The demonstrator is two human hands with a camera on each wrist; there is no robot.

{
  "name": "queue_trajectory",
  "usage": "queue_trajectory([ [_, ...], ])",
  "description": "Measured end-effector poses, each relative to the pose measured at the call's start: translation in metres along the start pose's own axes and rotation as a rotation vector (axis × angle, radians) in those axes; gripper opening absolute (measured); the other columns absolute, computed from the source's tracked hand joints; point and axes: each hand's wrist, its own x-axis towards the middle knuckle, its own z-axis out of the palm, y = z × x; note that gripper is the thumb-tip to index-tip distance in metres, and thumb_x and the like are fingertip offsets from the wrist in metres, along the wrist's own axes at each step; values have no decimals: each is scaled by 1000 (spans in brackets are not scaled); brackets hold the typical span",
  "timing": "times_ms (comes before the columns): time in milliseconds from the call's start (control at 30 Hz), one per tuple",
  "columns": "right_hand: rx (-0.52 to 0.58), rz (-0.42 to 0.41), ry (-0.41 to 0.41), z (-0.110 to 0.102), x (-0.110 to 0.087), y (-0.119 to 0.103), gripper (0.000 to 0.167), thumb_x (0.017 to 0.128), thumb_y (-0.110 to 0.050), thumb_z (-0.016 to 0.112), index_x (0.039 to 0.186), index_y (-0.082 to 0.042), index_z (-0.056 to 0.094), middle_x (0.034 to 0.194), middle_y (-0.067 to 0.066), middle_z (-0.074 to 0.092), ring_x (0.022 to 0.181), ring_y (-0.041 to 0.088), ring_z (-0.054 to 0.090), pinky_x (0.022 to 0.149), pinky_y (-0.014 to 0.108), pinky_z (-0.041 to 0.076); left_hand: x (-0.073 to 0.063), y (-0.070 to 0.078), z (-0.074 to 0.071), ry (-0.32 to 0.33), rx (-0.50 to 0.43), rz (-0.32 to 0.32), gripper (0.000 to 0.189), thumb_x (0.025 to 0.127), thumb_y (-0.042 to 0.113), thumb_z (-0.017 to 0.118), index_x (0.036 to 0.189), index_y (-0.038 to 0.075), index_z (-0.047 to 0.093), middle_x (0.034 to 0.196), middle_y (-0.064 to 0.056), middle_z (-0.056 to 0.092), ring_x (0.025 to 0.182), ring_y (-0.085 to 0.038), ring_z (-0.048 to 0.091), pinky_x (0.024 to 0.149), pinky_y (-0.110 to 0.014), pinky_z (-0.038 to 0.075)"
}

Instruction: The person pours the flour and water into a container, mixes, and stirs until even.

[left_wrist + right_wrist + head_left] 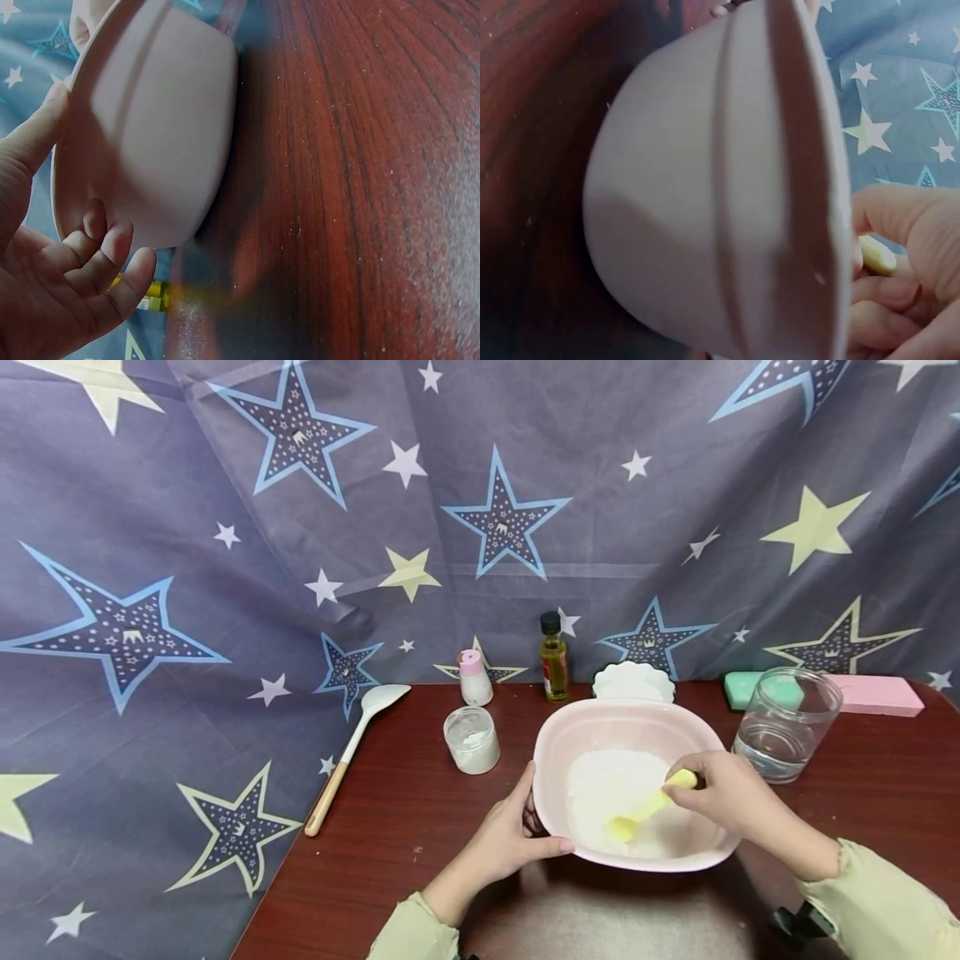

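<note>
A pink basin [558,752] with white powder [600,781] in it stands on the table. At its left side my left hand [501,837] holds it, the thumb over the near rim and the other fingers curled against the outer wall, as the left wrist view shows. My right hand [723,793] grips the handle of a yellow spoon [647,810] over the basin. The spoon's bowl rests at the powder, tilted down to the left. In the right wrist view the basin wall hides most of the spoon; only its yellow handle end [877,255] shows.
Behind stand an open jar [474,752] of white powder, a pink-capped shaker [476,681], an oil bottle [553,664] and a white scalloped dish [633,681]. A glass of water [783,735] is close on the right, before green [738,689] and pink blocks [881,695]. A white ladle-like spoon [352,752] lies left.
</note>
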Motion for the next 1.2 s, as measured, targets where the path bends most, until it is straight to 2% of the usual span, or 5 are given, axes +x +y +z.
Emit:
queue_trajectory([
  [233,45,-13,49,18,6,-4,13,75,-9,77,70,-19,68,60,-13,50,57,2,40,54,23,36,0,0,1,3,6,-3,110,74,23,87,155,3,15,81,3,62,70,-6,60,66,-24,53],
  [600,21,-2,81,30,17,-14,18,77,-11,77,65,-17,64,55,-12,44,54,5,37,51,24,32,-1,0,0,7,12,0,111,74,25,87,155,2,15,81,7,61,69,-6,60,66,-24,53],
  [900,-54,36,95,27,25,-10,19,77,-10,75,64,-16,62,56,-9,44,56,10,40,54,28,33,-2,0,0,9,6,-15,111,74,26,87,155,3,15,83,7,62,72,-10,63,68,-25,54],
  [1200,-118,105,104,11,20,1,13,77,-11,73,68,-15,65,57,-7,49,54,17,43,52,33,33,-1,2,-1,8,13,-19,111,74,26,87,155,4,15,82,7,62,71,-8,62,68,-29,55],
])
